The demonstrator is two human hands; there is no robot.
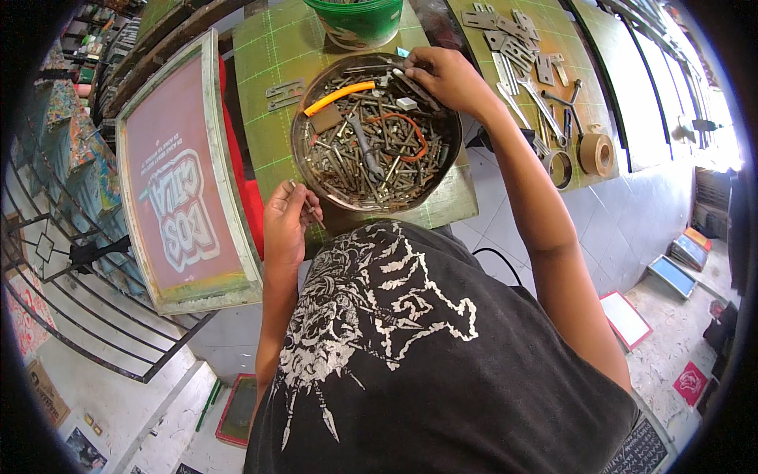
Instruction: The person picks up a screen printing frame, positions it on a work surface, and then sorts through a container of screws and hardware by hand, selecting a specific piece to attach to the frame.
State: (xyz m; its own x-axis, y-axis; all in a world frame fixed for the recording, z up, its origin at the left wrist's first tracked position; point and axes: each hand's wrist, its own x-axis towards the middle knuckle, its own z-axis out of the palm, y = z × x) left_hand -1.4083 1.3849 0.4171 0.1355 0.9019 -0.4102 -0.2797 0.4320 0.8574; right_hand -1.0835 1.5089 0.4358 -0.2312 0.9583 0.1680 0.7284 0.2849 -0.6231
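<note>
A round metal pan [297, 146] full of loose bolts and screws [339, 162] sits before me on a green gridded board. My right hand [442, 75] is over its far right rim, fingers curled together beside a long dark metal piece [418, 91]; whether they grip it is hidden. At the near left rim, my left hand [286, 217] is closed in a pinch on a thin bolt-like piece [317, 220]. On the heap lie an open-end wrench [365, 146], an orange tube [339, 96], a loop of orange cord [425, 142] and a brown block [325, 119].
Beyond the pan stands a green bucket [359, 28]. A framed printing screen [170, 174] leans at the left. The right-hand board holds flat metal plates [513, 43], a wrench [545, 103] and tape rolls [596, 153]. Slotted metal pieces [285, 94] lie left of the pan.
</note>
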